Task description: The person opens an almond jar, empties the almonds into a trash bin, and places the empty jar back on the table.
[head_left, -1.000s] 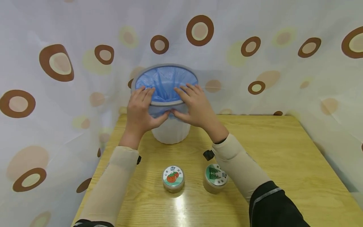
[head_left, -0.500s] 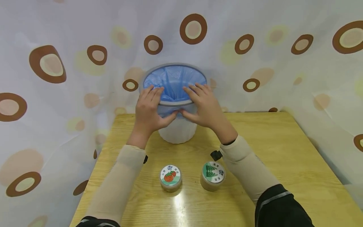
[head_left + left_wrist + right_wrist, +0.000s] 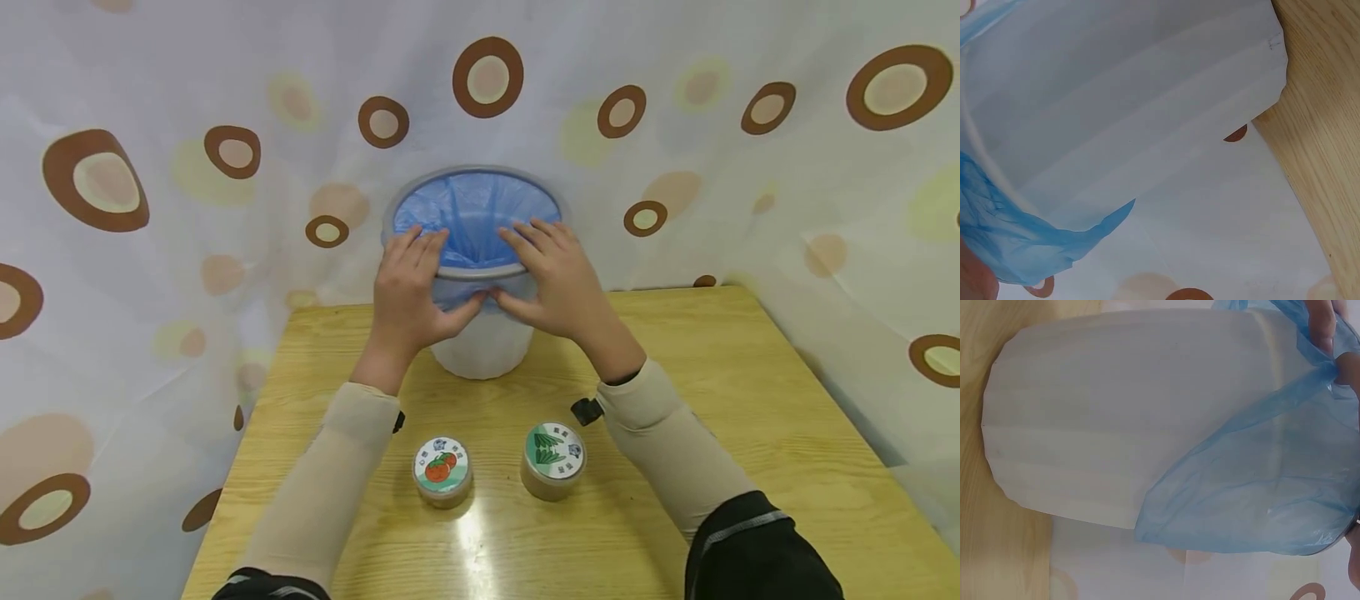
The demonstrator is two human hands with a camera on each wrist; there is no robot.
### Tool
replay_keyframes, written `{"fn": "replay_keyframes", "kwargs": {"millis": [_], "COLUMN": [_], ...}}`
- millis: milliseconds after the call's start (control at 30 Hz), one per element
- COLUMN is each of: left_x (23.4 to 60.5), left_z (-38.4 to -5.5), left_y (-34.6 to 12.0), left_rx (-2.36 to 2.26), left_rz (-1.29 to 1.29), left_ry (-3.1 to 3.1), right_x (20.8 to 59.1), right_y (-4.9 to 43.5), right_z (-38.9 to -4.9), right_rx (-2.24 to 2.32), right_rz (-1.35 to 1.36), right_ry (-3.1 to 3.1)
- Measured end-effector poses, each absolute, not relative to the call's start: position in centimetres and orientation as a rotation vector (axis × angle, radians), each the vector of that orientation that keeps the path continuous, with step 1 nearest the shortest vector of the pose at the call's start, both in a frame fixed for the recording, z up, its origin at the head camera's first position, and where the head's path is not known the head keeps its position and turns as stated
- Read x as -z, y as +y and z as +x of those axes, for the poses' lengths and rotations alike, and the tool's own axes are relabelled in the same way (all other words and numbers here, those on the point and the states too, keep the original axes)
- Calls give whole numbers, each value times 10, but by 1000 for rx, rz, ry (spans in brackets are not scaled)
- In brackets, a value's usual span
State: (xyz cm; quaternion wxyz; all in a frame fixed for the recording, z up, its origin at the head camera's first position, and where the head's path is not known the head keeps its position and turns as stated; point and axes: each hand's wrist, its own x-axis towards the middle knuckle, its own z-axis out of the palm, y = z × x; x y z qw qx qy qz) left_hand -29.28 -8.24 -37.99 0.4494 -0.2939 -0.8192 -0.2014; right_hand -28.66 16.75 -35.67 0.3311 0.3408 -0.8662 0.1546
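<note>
A white trash can (image 3: 483, 346) with a grey rim stands at the back of the table, lined with a blue trash bag (image 3: 480, 212). My left hand (image 3: 412, 292) grips the near left of the rim, fingers inside over the bag and thumb outside. On the near right, my right hand (image 3: 558, 287) holds the rim the same way. Both thumb tips almost meet at the front. In the right wrist view, fingertips press a gathered fold of the bag (image 3: 1235, 469), which hangs down the can's outside. The left wrist view shows another bag flap (image 3: 1029, 244) and little of the hand.
Two small round tubs stand on the wooden table (image 3: 720, 400) nearer me: one with a tomato label (image 3: 442, 471), one with a green vegetable label (image 3: 553, 458). A patterned white curtain (image 3: 300, 75) hangs behind the can and along both sides.
Both hands and the trash can have moved right relative to the table and tubs. The head view has also turned slightly to the right. The grip on the rim looks the same.
</note>
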Motion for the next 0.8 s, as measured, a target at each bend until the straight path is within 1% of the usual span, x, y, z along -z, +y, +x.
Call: {"fn": "replay_keyframes", "kwargs": {"millis": [433,800], "left_x": [376,377], "left_z": [-295,-294], "left_y": [-57,-52], "left_rx": [474,476], "left_rz": [-741,-732], "left_ry": [-2037,-2068], "right_x": [357,357], "right_y": [192,196], "right_z": [-288,-286], "right_rx": [-423,-443], "right_rz": [858,852], "right_ry": [-2250,-2245]}}
